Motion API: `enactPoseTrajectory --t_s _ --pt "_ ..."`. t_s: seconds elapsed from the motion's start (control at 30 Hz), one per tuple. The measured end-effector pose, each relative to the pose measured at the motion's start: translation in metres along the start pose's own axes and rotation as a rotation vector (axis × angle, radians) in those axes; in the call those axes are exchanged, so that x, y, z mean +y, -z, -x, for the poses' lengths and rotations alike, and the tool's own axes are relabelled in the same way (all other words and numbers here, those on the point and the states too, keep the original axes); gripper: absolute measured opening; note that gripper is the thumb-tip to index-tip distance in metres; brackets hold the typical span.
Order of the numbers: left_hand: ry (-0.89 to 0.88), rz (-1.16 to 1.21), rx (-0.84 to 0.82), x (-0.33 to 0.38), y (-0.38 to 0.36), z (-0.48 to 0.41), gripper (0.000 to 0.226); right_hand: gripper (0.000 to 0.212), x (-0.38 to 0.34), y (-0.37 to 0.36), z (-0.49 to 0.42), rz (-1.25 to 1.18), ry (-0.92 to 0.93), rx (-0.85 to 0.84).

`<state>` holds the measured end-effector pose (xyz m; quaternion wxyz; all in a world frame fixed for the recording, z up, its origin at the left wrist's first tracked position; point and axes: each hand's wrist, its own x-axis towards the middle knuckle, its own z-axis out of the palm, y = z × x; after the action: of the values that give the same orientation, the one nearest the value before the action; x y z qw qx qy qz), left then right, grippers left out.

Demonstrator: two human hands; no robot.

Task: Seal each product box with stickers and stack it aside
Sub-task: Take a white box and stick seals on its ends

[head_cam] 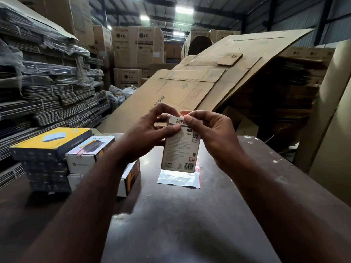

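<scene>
I hold a small white product box (180,150) upright above the dark table (190,215), its printed back with barcode facing me. My left hand (150,130) grips its upper left side, thumb across the front. My right hand (210,133) grips the upper right corner, where the thumb and forefinger pinch a small red-edged sticker (185,117) at the top edge. A glossy sticker sheet (178,179) with red-bordered labels lies flat on the table just below the box.
At the left of the table stand stacks of product boxes: white ones (89,154) with a red sticker on top, and yellow-and-dark ones (49,149). Flattened cardboard bundles (47,92) fill the left. A large cardboard sheet (199,76) leans behind the table.
</scene>
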<state>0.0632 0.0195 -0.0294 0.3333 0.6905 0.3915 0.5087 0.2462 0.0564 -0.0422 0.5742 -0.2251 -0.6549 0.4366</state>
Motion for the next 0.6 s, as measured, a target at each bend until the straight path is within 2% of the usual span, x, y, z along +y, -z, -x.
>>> enactPoseTrajectory --t_s 0.3,0.6 --pt "-0.037 -0.049 0.024 -0.0031 0.0023 0.0003 0.017 0.009 0.0033 -0.0023 0.0012 0.032 -0.028 0.006" --pt "-0.100 -0.088 0.027 -0.0003 0.0019 0.0006 0.020 0.004 0.0016 -0.0024 -0.0007 -0.086 -0.103 0.001"
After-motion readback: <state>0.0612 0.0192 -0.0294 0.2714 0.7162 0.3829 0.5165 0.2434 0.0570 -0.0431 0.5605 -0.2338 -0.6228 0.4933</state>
